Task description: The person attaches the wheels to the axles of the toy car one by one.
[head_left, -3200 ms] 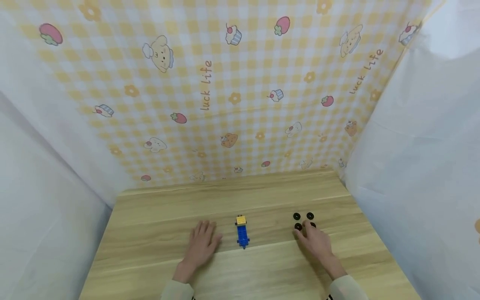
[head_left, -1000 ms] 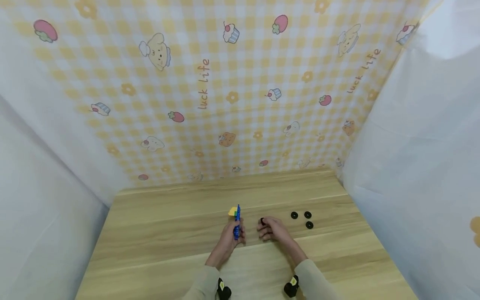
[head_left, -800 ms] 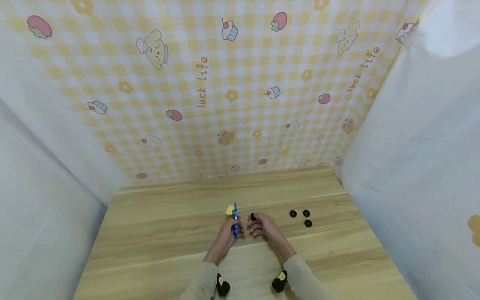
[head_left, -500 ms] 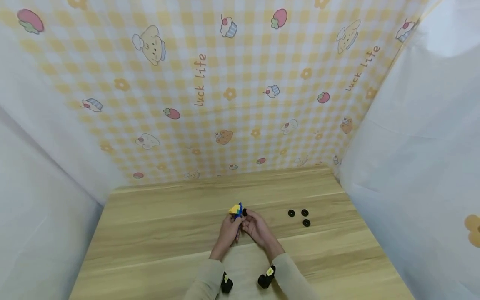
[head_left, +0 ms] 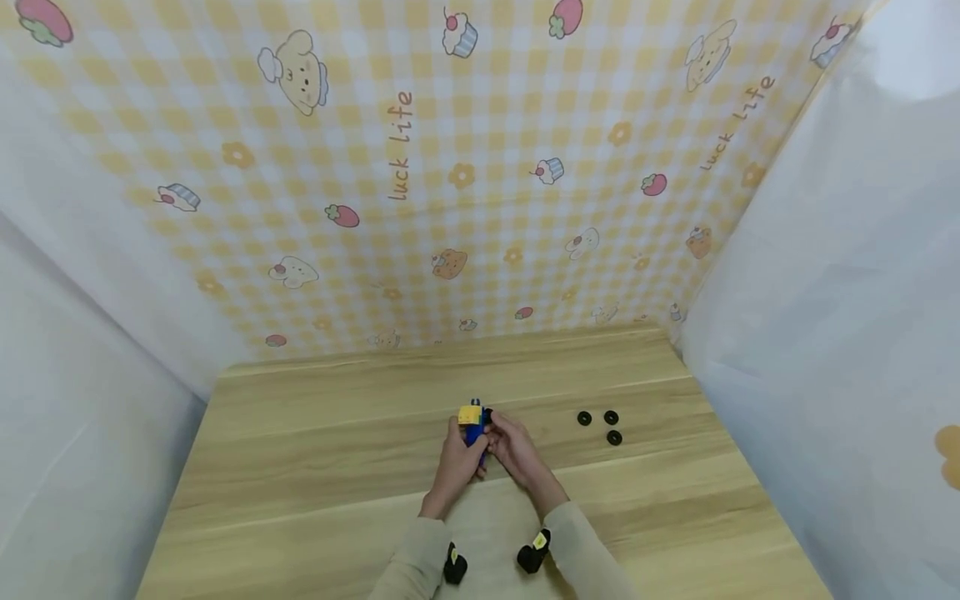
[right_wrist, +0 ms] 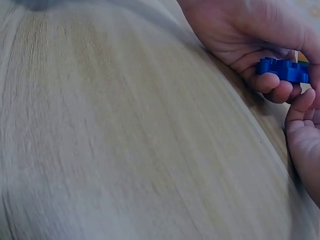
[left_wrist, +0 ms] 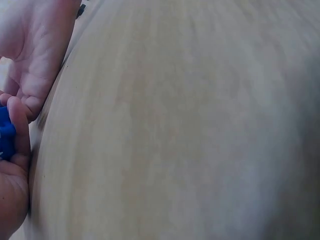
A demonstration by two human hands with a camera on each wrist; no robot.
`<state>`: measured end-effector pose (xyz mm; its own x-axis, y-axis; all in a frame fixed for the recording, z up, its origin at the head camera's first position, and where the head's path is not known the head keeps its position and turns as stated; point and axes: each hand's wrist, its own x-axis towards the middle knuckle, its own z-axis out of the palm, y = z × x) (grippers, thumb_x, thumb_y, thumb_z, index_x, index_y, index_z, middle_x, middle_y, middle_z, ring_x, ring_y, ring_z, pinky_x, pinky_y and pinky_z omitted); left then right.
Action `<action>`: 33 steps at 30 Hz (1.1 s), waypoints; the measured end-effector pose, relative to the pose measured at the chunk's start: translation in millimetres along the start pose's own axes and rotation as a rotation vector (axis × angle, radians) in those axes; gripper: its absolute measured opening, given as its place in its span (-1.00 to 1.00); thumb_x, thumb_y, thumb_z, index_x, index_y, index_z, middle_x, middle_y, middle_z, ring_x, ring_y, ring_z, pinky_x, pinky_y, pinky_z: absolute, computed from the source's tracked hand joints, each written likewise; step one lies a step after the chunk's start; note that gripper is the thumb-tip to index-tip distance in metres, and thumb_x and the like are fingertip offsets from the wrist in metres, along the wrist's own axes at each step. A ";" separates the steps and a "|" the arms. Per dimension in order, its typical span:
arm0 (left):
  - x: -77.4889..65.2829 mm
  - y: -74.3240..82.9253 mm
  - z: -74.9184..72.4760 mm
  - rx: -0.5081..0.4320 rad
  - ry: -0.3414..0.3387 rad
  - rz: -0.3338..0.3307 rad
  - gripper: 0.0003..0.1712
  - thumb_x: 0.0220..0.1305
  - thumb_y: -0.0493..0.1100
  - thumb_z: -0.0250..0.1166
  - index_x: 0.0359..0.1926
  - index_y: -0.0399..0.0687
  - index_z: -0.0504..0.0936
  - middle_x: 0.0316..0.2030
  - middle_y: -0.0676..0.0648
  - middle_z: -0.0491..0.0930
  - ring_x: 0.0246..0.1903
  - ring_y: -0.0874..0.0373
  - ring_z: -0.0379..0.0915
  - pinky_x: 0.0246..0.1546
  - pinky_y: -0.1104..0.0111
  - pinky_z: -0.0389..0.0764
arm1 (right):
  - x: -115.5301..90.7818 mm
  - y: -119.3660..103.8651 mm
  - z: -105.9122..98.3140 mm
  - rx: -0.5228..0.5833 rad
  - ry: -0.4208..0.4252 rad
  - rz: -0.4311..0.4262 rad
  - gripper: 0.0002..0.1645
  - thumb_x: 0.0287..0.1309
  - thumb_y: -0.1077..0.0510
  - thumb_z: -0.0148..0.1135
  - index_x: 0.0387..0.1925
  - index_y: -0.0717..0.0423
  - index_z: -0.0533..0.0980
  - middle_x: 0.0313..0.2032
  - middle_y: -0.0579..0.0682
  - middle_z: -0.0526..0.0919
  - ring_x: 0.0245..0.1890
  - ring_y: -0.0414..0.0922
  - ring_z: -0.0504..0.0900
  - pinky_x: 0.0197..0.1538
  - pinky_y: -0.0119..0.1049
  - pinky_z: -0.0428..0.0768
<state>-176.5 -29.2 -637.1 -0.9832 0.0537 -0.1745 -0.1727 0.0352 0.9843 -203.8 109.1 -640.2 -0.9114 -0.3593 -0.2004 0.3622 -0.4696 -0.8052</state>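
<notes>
Black ring (head_left: 489, 415): carried since a second ago to the side of the blue-and-yellow toy (head_left: 474, 423), pinched by the right hand (head_left: 517, 452); contact unclear.
Toy: within the curled fingers of the left hand (head_left: 453, 465), yellow part past the thumb.
Loose rings (head_left: 615, 441): three, right of the right fingers.
Fitting: likely best with ring square, left grip steady.

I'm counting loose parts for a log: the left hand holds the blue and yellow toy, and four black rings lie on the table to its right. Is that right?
Not quite: the head view shows three black rings lying on the table, not four. The left hand does hold the blue and yellow toy, with those rings to its right.
</notes>
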 end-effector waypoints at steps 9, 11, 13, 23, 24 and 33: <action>-0.7 -2.4 2.8 0.008 -0.002 0.023 -0.55 0.38 -0.17 0.20 0.16 -0.09 0.22 -0.45 -0.17 0.56 -0.71 0.16 0.44 -0.74 0.35 0.54 | -1.3 0.3 -1.0 -0.014 0.032 -0.006 -0.84 0.49 0.07 0.03 -0.25 -0.08 0.51 -0.40 -0.19 0.58 -0.44 -0.32 0.52 -0.28 -0.46 0.51; -1.0 -3.6 3.6 0.046 -0.002 0.038 -0.52 0.38 -0.15 0.21 0.19 -0.08 0.22 -0.45 -0.17 0.55 -0.67 0.16 0.43 -0.71 0.37 0.52 | -1.8 0.8 -1.3 -0.032 0.058 -0.003 -0.93 0.46 0.09 0.09 -0.21 -0.07 0.48 -0.37 -0.20 0.58 -0.42 -0.32 0.52 -0.27 -0.46 0.51; -0.8 -3.7 5.1 0.098 0.022 0.055 -0.48 0.36 -0.11 0.23 0.24 -0.07 0.25 -0.35 -0.15 0.60 -0.53 0.16 0.47 -0.56 0.37 0.53 | -2.5 1.1 -0.9 -0.051 0.079 0.000 -0.95 0.41 0.11 0.16 -0.18 -0.05 0.44 -0.34 -0.21 0.57 -0.40 -0.32 0.50 -0.27 -0.46 0.51; -0.6 8.2 7.5 0.218 0.094 0.035 -0.56 0.41 0.02 0.08 0.16 -0.15 0.45 -0.15 -0.11 0.59 -0.25 0.12 0.42 -0.19 0.30 0.46 | -2.8 1.3 2.4 -0.055 0.045 -0.005 -0.82 0.37 0.13 0.22 -0.21 0.04 0.36 -0.38 -0.15 0.52 -0.45 -0.28 0.45 -0.30 -0.44 0.49; -0.7 8.4 6.7 0.221 0.084 0.035 -0.56 0.43 0.04 0.05 0.12 -0.16 0.46 -0.16 -0.11 0.59 -0.25 0.12 0.42 -0.19 0.30 0.45 | -2.9 1.7 2.1 -0.056 0.040 -0.005 -0.82 0.38 0.12 0.21 -0.21 0.03 0.36 -0.37 -0.15 0.51 -0.45 -0.28 0.45 -0.31 -0.45 0.49; 1.8 7.8 2.4 0.218 0.010 0.045 -0.25 0.46 0.42 -0.13 0.22 -0.08 0.45 -0.06 -0.15 0.61 -0.15 0.08 0.48 -0.10 0.24 0.52 | -2.4 1.8 0.9 -0.017 0.028 -0.007 -0.89 0.47 0.07 0.08 -0.15 -0.03 0.33 -0.34 -0.17 0.50 -0.41 -0.29 0.42 -0.31 -0.46 0.45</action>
<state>-179.4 -26.4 -629.8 -0.9903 0.0500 -0.1295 -0.1134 0.2476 0.9622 -200.8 108.4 -640.6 -0.9190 -0.3337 -0.2102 0.3529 -0.4579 -0.8160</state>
